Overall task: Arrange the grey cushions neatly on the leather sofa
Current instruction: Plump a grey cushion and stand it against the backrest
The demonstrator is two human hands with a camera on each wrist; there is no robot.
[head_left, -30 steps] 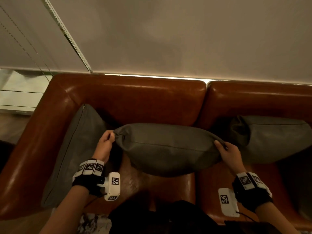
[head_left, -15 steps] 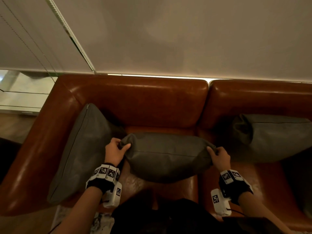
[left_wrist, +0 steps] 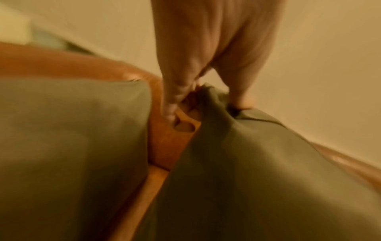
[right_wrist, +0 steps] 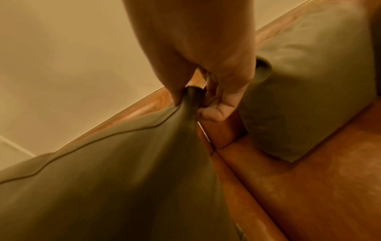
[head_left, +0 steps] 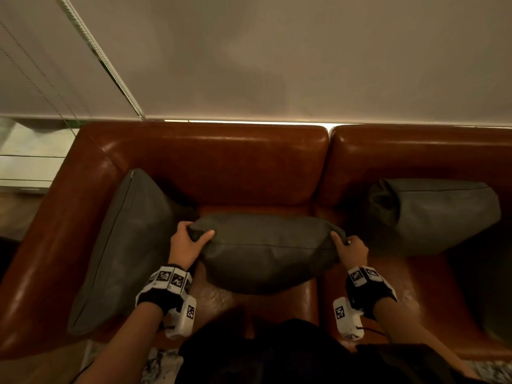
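The middle grey cushion [head_left: 266, 250] stands on the seat of the brown leather sofa [head_left: 238, 167], a little away from the backrest. My left hand [head_left: 189, 242] grips its left top corner [left_wrist: 208, 96], and my right hand [head_left: 350, 246] pinches its right top corner [right_wrist: 192, 96]. A second grey cushion [head_left: 124, 245] leans against the left armrest, close beside my left hand. A third grey cushion [head_left: 435, 214] leans on the backrest of the right seat.
A pale roller blind [head_left: 277, 56] with a bead chain [head_left: 102, 59] hangs behind the sofa. A low white shelf [head_left: 25, 164] stands past the left armrest. My dark clothing [head_left: 277, 356] fills the bottom of the head view.
The middle cushion has come away from the backrest and down toward me, showing a strip of seat behind it. Both hands moved with it, keeping their hold on the corners.
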